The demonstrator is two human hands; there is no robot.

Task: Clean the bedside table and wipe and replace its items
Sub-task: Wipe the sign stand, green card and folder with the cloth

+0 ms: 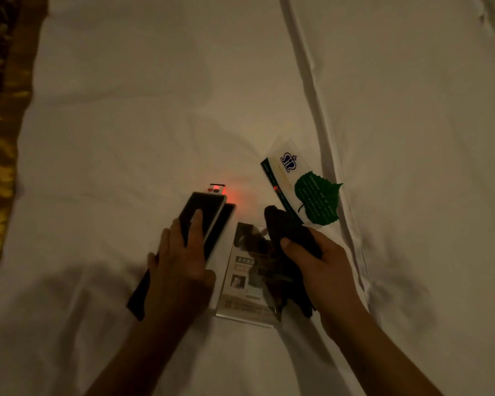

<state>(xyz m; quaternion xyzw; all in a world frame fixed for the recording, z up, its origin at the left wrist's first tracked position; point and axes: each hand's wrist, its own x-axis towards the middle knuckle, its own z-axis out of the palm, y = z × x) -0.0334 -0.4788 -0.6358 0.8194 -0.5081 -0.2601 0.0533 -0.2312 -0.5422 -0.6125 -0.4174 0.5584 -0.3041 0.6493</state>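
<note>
- Left grip [180,261] clamped on white-edged panel [203,215], above the bed [126,110], near centre.
- Right grip [320,270] clamped on dark cloth [286,230], just right.
- I judge: item-wiping step; next, cloth goes left across panel face.

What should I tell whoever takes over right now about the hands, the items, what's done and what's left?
Left hand holds the white-edged flat panel over the white sheet. Right hand grips the dark cloth, apart from the panel. The leaf card, the photo sign and a small device with a red light lie on the sheet. Done: items are on the bed; which are wiped cannot be told. Left: wipe the panel, then put everything back; the bedside table is out of view.
</note>
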